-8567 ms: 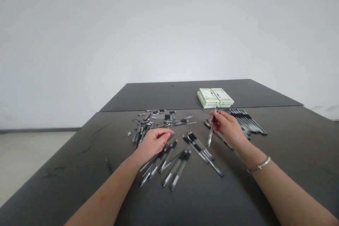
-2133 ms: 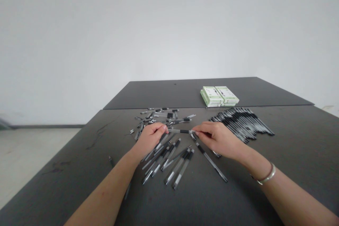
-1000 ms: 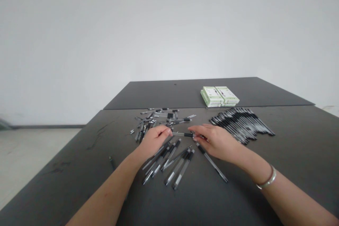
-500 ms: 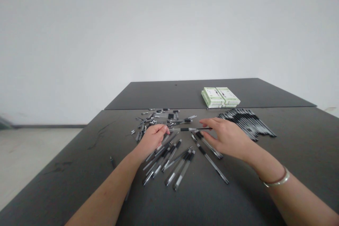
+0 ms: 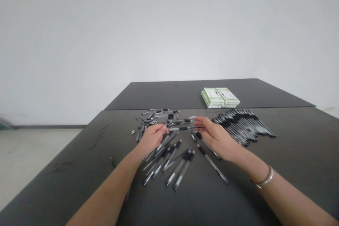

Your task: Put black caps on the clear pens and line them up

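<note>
Holding a slim clear-barrelled pen with a black rubber grip [image 5: 182, 128] level between them, both hands work above the dark grey matte table [image 5: 291, 141]. The left hand [image 5: 151, 139] is curled, its fingertips pinched on the pen's left end. The right hand [image 5: 215, 137] has its fingers extended and close together, the tips meeting the pen's right end, where a thin dark tip or refill appears to project; whether it pinches that end or only steadies it cannot be told.

Directly beneath and between the hands lies a loose fan of similar clear-and-black pens [image 5: 169, 160], pointing toward the person, with a single pen [image 5: 213, 164] lying apart just below the right wrist. Beyond the left hand sits a scatter of small black and silver pen parts [image 5: 159, 118], unsorted. Beyond the right hand, well apart from it, a tidy row of black-capped pens [image 5: 245, 123] lies side by side. Further out past that row rest two pale green cardboard boxes [image 5: 220, 97], flat and shut. A thin silver bangle [image 5: 262, 180] circles the right wrist.

Judgement on progress: the orderly row suggests a good share of pens is finished and set aside. The fan under the hands and the loose parts indicate a comparable amount left to handle, with one pen currently in work.
</note>
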A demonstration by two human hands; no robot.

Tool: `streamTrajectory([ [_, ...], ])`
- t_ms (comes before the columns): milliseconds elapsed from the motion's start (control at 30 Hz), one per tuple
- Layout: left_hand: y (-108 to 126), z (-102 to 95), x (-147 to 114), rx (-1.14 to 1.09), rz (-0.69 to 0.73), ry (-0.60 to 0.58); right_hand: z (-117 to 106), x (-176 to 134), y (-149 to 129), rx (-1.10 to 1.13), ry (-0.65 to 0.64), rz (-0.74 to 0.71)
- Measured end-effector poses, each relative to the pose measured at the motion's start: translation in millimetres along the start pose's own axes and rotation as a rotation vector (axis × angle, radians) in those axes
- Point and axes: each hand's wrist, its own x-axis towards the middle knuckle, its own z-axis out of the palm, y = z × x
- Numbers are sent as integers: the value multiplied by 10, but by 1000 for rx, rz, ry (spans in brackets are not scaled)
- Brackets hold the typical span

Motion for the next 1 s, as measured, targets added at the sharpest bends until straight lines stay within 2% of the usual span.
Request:
streamTrajectory([
  [133, -9, 8, -6, 7, -24, -19, 136, -11, -5, 167, -55, -40],
  [467, -63, -7, 13, -31, -29, -17, 331, 87, -96, 334, -128, -58],
  [567, -66, -27, 30, -97, -42, 25, 342, 158, -67, 396, -102, -25],
  [667, -39, -59, 46, -200, -42, 129, 369, 269, 42, 455, -25, 64],
  [800, 35, -98, 46, -346, -7, 228, 431, 433, 169, 285, 18, 142],
  [933, 99, -123, 32, -458, -15, 217, 514, 604, 178, -123, -66, 79],
  [1000, 114, -134, 31, -504, -24, 204, 576, 702, 167, -202, -83, 42],
])
